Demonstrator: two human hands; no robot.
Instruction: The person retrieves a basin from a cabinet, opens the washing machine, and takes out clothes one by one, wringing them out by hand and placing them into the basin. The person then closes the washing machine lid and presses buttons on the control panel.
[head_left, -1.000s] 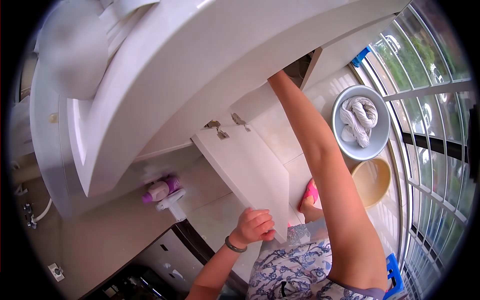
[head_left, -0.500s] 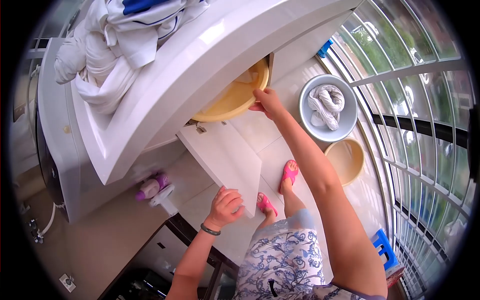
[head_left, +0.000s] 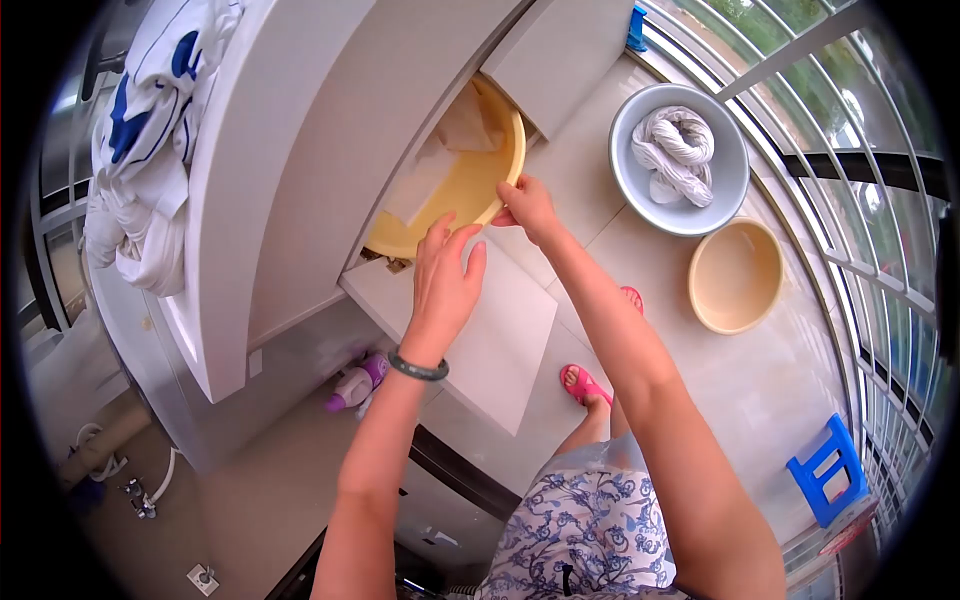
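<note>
A yellow basin (head_left: 450, 195) is partly inside the cabinet under the counter, its rim sticking out, with something pale lying in it. My right hand (head_left: 530, 208) grips the basin's rim between thumb and fingers. Against the near edge of the basin, my left hand (head_left: 443, 280) has its fingers stretched and apart; whether the fingertips touch the rim is hard to tell. Below the basin the white cabinet door (head_left: 500, 330) stands open, under my left wrist.
White and blue clothes (head_left: 150, 150) lie on the counter at the left. On the floor are a grey basin (head_left: 635, 180) holding twisted white cloth, a cream basin (head_left: 735, 275), a purple bottle (head_left: 358, 383) and a blue stool (head_left: 832, 470). Barred windows line the right side.
The yellow basin, unseen a second ago, now shows at the cabinet opening in my right hand's grip. My left hand has left the door's edge and moved up to the basin.
</note>
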